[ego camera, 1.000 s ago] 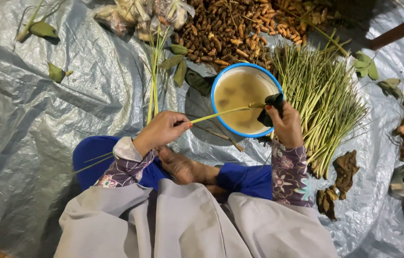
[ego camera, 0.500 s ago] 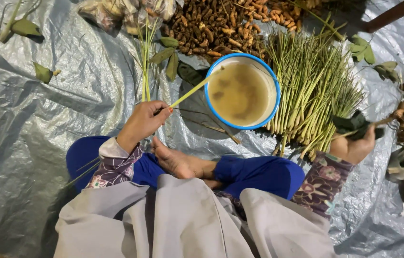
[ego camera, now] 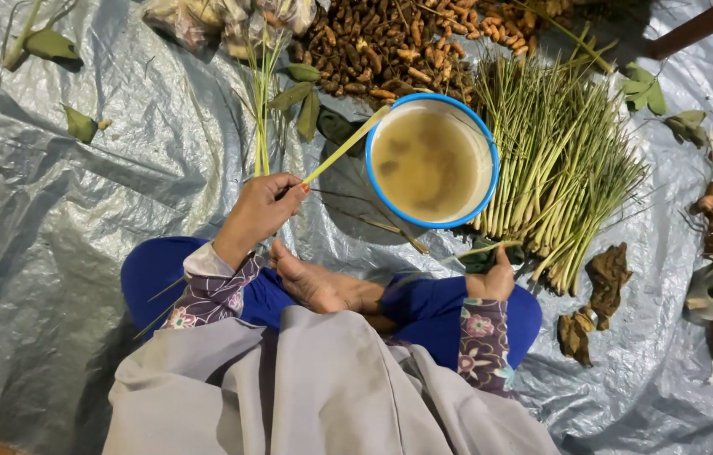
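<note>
A long pale yellow-green lemongrass stalk (ego camera: 344, 148) is being pinched at its lower end by the left hand (ego camera: 259, 211), its tip angled up over the rim of the blue-rimmed round bowl of murky brown water (ego camera: 432, 160), seemingly kept clear of the grey plastic tarpaulin (ego camera: 53, 227). The right hand (ego camera: 491, 278) is being closed on a dark knife-like tool beside the spread bundle of green stalks (ego camera: 558, 160). Open room is being left on the left.

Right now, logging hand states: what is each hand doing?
Left hand: closed on a lemongrass stalk.
Right hand: on a dark tool; grip cannot be told.
</note>
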